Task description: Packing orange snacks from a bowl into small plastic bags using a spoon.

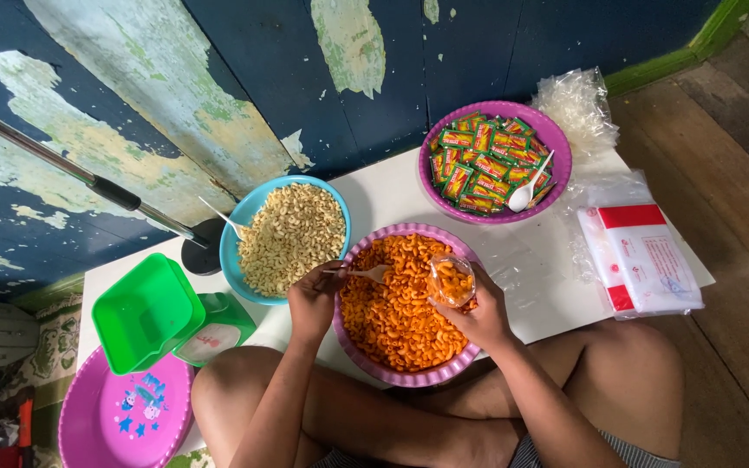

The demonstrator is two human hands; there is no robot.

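Head view: hands crowd the purple basin (409,378), left (315,299) gripping spoon (366,274), right (478,316) clasping bag (452,279).

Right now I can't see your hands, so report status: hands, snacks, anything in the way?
Left hand holds white plastic spoon. Right hand holds small clear bag over purple bowl of orange curls. Nothing in the way.

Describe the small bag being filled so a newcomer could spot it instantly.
On the white board, find the purple basin of orange snacks nearest the person. At its right rim, the right hand holds a small clear bag: transparent and part-filled, unlike the spoon.
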